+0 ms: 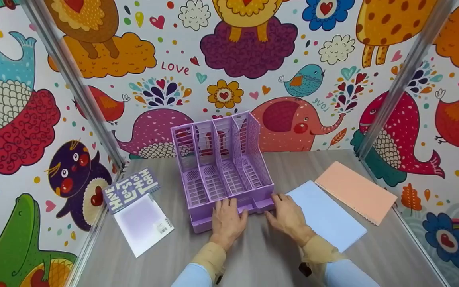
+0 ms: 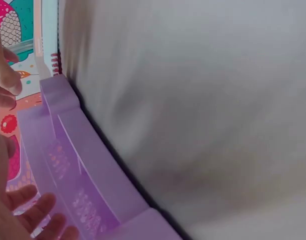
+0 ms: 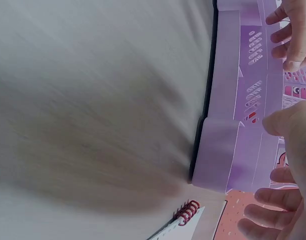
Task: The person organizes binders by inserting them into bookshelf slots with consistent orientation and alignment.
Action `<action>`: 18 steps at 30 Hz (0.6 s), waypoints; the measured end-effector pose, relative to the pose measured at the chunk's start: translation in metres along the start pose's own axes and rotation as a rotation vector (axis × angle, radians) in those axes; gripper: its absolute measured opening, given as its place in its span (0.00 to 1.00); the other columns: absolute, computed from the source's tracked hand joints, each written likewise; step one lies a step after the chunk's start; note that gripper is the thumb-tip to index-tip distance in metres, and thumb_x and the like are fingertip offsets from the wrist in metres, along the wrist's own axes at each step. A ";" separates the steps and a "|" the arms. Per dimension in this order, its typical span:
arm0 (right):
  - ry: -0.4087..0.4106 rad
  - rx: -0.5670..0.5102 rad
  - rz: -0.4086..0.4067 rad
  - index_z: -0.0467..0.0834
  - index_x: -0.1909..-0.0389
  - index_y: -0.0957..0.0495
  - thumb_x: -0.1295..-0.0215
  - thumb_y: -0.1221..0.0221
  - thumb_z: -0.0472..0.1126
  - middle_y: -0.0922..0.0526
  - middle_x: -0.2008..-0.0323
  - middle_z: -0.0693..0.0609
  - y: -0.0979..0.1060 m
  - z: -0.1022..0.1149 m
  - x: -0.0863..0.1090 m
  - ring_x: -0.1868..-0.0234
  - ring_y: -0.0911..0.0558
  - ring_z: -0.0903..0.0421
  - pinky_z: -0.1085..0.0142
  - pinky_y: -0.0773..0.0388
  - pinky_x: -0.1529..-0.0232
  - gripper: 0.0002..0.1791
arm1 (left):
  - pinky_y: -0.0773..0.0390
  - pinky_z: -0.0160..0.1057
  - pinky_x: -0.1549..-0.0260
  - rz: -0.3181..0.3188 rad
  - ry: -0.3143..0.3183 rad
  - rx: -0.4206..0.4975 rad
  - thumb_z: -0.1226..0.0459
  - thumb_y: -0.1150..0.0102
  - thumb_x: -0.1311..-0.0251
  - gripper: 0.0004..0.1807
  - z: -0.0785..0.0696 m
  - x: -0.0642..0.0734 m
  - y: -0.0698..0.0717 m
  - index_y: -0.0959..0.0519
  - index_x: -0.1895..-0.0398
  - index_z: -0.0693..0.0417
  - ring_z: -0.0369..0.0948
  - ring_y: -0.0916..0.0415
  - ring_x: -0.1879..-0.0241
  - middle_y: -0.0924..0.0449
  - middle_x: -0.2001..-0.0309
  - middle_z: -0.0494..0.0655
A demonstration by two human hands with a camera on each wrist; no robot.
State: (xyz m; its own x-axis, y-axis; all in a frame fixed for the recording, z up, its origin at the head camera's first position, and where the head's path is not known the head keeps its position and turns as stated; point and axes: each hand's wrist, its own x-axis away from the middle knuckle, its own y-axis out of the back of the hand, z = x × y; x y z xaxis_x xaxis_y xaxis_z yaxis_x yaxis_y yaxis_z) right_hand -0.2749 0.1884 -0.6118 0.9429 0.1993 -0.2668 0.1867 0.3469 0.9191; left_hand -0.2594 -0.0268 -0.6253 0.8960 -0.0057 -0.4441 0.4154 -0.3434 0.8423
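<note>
A purple file organizer [image 1: 229, 177] with upright dividers and lattice walls stands on the table against the back wall. Along its front runs a low tray with a raised lip [image 3: 220, 155]. My left hand [image 1: 228, 219] lies at the front edge near the middle, fingertips over the rim; its fingers [image 2: 37, 212] look loosely spread above the front tray. At the front right corner is my right hand [image 1: 289, 217], thumb before the tray and fingers beside the corner. In the right wrist view its fingers [image 3: 268, 215] are relaxed and apart. The organizer's compartments hold nothing.
On the left lie a notebook with big white lettering [image 1: 130, 191] and a pale purple-and-white notebook [image 1: 142, 223]. To the right are a light blue notebook [image 1: 327, 215], partly behind my right forearm, and a peach spiral notebook [image 1: 357, 191]. Cartoon-printed walls with metal posts [image 1: 401, 79] enclose the table.
</note>
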 end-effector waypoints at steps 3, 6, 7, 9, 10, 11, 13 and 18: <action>0.001 0.002 -0.015 0.37 0.33 0.17 0.38 0.22 0.49 0.11 0.40 0.36 0.002 -0.002 0.000 0.40 0.12 0.35 0.38 0.11 0.40 0.35 | 0.14 0.56 0.50 0.038 0.024 0.019 0.48 0.28 0.35 0.22 -0.005 -0.001 -0.001 0.15 0.50 0.56 0.56 0.18 0.51 0.12 0.54 0.56; 0.016 0.013 -0.049 0.37 0.36 0.16 0.40 0.20 0.47 0.10 0.46 0.38 0.002 -0.005 0.000 0.46 0.11 0.36 0.39 0.10 0.46 0.34 | 0.13 0.55 0.53 0.073 0.045 0.038 0.47 0.30 0.32 0.21 -0.011 -0.003 0.000 0.15 0.51 0.55 0.55 0.17 0.52 0.12 0.55 0.55; 0.017 0.014 -0.053 0.37 0.36 0.16 0.41 0.20 0.46 0.10 0.47 0.38 0.003 -0.005 0.000 0.46 0.11 0.36 0.39 0.09 0.47 0.34 | 0.13 0.55 0.53 0.082 0.049 0.042 0.47 0.31 0.32 0.21 -0.012 -0.004 0.000 0.15 0.51 0.55 0.55 0.17 0.52 0.12 0.55 0.55; 0.017 0.021 -0.057 0.37 0.36 0.16 0.41 0.20 0.46 0.10 0.48 0.38 0.003 -0.007 0.000 0.47 0.10 0.36 0.39 0.09 0.48 0.34 | 0.14 0.54 0.54 0.090 0.051 0.048 0.48 0.30 0.32 0.21 -0.015 -0.006 0.001 0.15 0.51 0.55 0.54 0.17 0.53 0.11 0.55 0.55; 0.013 0.021 -0.056 0.38 0.35 0.16 0.41 0.20 0.46 0.10 0.48 0.38 0.003 -0.008 0.000 0.47 0.10 0.36 0.39 0.09 0.48 0.34 | 0.14 0.54 0.54 0.090 0.049 0.052 0.48 0.30 0.32 0.21 -0.017 -0.006 0.001 0.15 0.52 0.56 0.55 0.17 0.54 0.11 0.56 0.55; 0.006 0.021 -0.051 0.38 0.35 0.16 0.40 0.20 0.47 0.10 0.47 0.38 0.003 -0.009 0.000 0.47 0.10 0.36 0.39 0.09 0.47 0.34 | 0.15 0.54 0.53 0.092 0.046 0.057 0.48 0.30 0.32 0.21 -0.018 -0.007 0.000 0.15 0.52 0.56 0.55 0.17 0.54 0.11 0.56 0.56; -0.008 0.018 -0.038 0.39 0.35 0.16 0.39 0.21 0.47 0.10 0.47 0.38 0.003 -0.010 -0.001 0.46 0.10 0.36 0.38 0.10 0.47 0.33 | 0.16 0.53 0.53 0.089 0.038 0.061 0.49 0.29 0.33 0.21 -0.020 -0.008 -0.001 0.15 0.53 0.57 0.55 0.17 0.55 0.11 0.57 0.56; -0.032 0.007 -0.026 0.39 0.44 0.14 0.39 0.21 0.45 0.10 0.54 0.41 0.006 -0.015 -0.001 0.52 0.10 0.38 0.40 0.10 0.50 0.25 | 0.14 0.54 0.52 0.105 0.039 0.062 0.48 0.29 0.33 0.21 -0.023 -0.009 -0.005 0.14 0.52 0.56 0.55 0.16 0.54 0.11 0.56 0.55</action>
State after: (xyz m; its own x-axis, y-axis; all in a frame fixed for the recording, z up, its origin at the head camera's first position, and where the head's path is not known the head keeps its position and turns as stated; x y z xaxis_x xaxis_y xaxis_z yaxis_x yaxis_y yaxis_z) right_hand -0.2791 0.2039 -0.6103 0.9460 0.1605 -0.2817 0.2135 0.3456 0.9138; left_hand -0.2658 -0.0035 -0.6182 0.9399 -0.0084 -0.3413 0.3097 -0.3999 0.8627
